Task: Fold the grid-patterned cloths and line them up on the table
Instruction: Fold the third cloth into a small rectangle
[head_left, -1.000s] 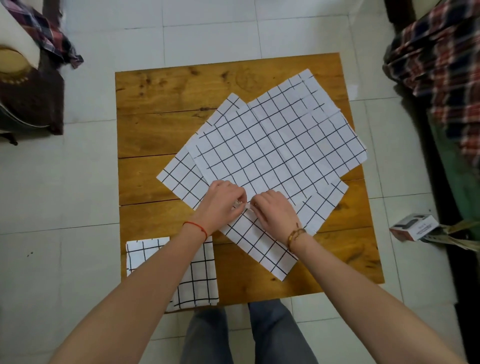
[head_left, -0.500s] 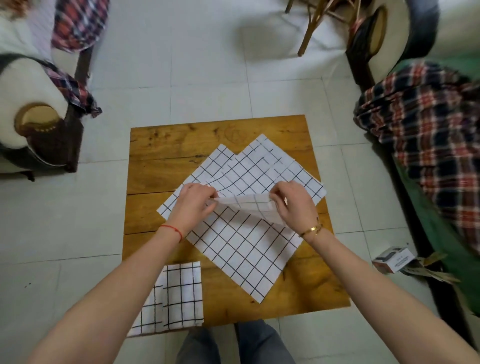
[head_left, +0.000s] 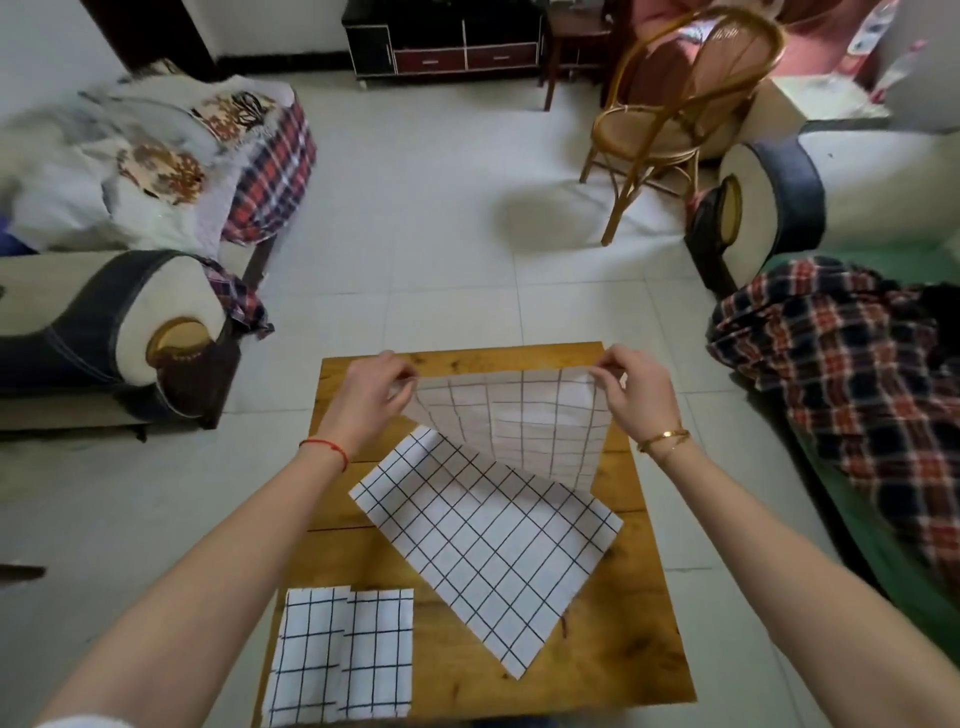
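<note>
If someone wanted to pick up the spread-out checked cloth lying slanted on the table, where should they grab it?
Probably by the two corners of one edge. The flat cloth lies limp and slanted on the table, so a one-point grab would let it bunch. Its near corner points toward the person and its right corner lies bare, so coming from above at the near-right edge looks easiest, much as the left hand and right hand pinch the lifted cloth.

Three grid-patterned cloths show on the one wooden table (head_left: 613, 660): a lifted cloth (head_left: 524, 421) held up at the far edge, a flat cloth (head_left: 488, 545) lying askew in the middle, and a folded cloth (head_left: 343, 657) at the near left corner, which may be more than one piece, since a seam runs down it. Two hands are in view, the left hand (head_left: 371, 397) and the right hand (head_left: 636, 395). One rattan chair (head_left: 675, 104) stands beyond the table, and the blurred view lets no more cloths be counted under the lifted one.
</note>
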